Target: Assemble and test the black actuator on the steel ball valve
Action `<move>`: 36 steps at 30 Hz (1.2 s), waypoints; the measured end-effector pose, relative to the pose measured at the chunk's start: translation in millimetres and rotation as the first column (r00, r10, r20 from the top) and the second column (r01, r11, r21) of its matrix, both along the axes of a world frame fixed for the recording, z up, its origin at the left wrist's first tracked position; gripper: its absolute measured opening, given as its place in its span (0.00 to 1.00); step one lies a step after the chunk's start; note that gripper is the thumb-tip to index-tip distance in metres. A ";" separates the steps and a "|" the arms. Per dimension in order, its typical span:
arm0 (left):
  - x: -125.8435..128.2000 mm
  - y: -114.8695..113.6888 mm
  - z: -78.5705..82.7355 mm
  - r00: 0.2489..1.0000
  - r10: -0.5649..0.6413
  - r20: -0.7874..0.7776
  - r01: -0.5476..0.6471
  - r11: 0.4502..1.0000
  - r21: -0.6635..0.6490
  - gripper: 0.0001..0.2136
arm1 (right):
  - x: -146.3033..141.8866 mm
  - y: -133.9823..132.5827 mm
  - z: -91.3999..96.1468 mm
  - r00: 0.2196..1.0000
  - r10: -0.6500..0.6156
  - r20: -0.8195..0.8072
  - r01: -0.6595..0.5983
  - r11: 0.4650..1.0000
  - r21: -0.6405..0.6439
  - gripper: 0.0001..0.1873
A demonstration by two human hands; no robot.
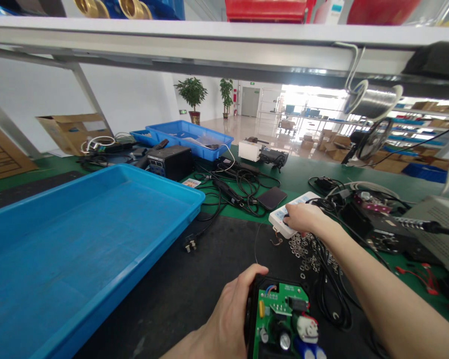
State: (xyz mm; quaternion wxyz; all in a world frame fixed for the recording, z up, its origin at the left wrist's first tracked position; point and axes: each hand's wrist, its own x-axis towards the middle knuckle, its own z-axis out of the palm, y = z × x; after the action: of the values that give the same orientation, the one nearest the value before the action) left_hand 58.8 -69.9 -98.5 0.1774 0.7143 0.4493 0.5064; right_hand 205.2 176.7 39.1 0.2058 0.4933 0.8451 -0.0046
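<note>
My left hand (228, 311) is wrapped round the side of a black housing at the bottom of the view. Inside the housing sits a green circuit board (282, 309) with capacitors, blue cylindrical parts and a few thin wires. Farther forward, my right hand (305, 217) is closed on a flat white box (280, 227) with blue print on its top. Its fingers curl over the box, and the fingertips are partly hidden. Beside the box, many small metal washers (303, 254) lie scattered on the black mat, next to a bundle of black cable (331, 299).
A large blue tray (123, 239) fills the left of the bench. Behind it stand a black power unit (171, 163) and a blue bin (189, 139). Tangled cables (239, 187) and a dark flat pad (272, 198) lie mid-bench. A solder spool (374, 99) hangs from the overhead shelf.
</note>
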 end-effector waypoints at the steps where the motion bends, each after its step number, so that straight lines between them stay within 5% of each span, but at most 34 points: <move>1: 0.2 0.9 -0.4 1.000 0.005 -0.014 -0.004 1.000 0.011 0.65 | 0.1 0.0 -0.1 1.000 -0.001 0.000 0.001 1.000 0.001 0.22; 15: 1.4 0.2 -24.8 0.999 0.039 -0.022 -0.040 0.999 -0.024 0.72 | 0.8 -0.8 -0.3 1.000 -0.003 -0.008 0.003 1.000 -0.003 0.23; 36: 2.1 4.6 -5.6 0.998 -0.047 0.045 0.046 0.998 0.038 0.65 | 0.2 -1.5 1.0 1.000 -0.007 -0.006 0.007 1.000 -0.007 0.23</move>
State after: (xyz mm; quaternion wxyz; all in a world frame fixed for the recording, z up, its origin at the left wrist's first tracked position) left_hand 60.9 -65.4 -104.1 0.1863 0.7158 0.4191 0.5265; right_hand 205.4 175.2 40.0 0.2048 0.4956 0.8440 -0.0097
